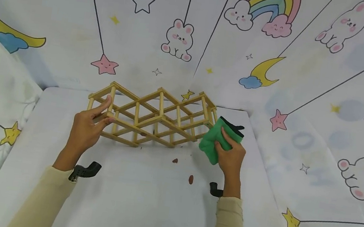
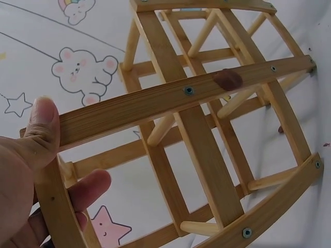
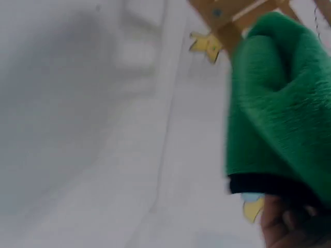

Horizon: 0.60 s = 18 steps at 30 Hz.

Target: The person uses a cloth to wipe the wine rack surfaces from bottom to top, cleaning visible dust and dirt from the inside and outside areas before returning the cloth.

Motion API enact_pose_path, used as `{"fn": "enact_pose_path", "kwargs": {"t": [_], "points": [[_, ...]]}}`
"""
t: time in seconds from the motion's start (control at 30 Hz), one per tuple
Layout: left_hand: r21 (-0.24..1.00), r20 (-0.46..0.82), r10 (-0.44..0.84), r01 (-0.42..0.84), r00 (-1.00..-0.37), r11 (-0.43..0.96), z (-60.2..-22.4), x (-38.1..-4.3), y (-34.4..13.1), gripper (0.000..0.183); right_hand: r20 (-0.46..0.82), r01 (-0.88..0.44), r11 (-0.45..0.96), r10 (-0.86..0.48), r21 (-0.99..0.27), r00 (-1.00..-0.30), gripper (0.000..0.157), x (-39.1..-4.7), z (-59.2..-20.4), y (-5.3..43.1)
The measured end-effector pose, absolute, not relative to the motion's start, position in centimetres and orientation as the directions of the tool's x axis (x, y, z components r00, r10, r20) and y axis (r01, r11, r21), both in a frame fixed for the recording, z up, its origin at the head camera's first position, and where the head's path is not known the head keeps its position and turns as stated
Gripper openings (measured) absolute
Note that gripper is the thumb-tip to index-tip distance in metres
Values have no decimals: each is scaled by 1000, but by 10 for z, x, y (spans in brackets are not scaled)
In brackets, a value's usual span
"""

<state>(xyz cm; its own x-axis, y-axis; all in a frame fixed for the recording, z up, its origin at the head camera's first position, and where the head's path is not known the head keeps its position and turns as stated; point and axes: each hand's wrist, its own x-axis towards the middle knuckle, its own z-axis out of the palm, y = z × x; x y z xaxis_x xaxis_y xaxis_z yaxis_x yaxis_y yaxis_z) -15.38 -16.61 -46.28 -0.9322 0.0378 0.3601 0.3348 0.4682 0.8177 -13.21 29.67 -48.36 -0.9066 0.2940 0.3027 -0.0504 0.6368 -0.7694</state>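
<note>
A wooden lattice rack (image 1: 161, 105) of crossed slats and round dowels spans the back of the table. My left hand (image 1: 84, 129) grips its left end, thumb over a slat (image 2: 124, 116) and fingers behind in the left wrist view. That slat carries a dark brown smear (image 2: 228, 79) beside a screw. At the rack's right end, my right hand (image 1: 232, 156) holds a bunched green cloth (image 1: 211, 137) with a black edge. The cloth overlaps the rack's corner in the head view. In the right wrist view, the fluffy cloth (image 3: 279, 119) hides most of the hand.
Two brown bits, one rounder (image 1: 191, 179) and one smaller (image 1: 175, 161), lie on the white table (image 1: 142, 208) in front of the rack. Behind and beside the table hangs a white sheet (image 1: 150, 40) printed with stars, bunnies and moons.
</note>
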Motion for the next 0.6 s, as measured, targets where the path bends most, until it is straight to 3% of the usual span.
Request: {"fn": "enact_pose_path", "kwargs": {"t": [0.07,0.13,0.27,0.37,0.47,0.6], "points": [[817,364,37,338,-931,467,-463,-154,-165,68,257,39,674,334,-737,-907,57,-126,-483,307],[815,368,38,343,-929,467,-463,-154,-165,68,256,25,647,337,-762,-906,57,-120,-480,311],[811,372,28,340,-928,475,-460,-153,-168,68,362,-228,441,247,-868,-899,58,-116,-459,291],[808,374,12,332,-927,487,-459,-153,-170,67,410,-320,404,160,-857,-898,58,-127,-451,272],[812,365,13,326,-931,484,-461,-153,-169,67,371,-236,520,172,-821,-912,55,-135,-467,276],[814,354,31,324,-935,482,-462,-152,-167,66,306,-2,670,337,-743,-890,54,-128,-492,301]]}}
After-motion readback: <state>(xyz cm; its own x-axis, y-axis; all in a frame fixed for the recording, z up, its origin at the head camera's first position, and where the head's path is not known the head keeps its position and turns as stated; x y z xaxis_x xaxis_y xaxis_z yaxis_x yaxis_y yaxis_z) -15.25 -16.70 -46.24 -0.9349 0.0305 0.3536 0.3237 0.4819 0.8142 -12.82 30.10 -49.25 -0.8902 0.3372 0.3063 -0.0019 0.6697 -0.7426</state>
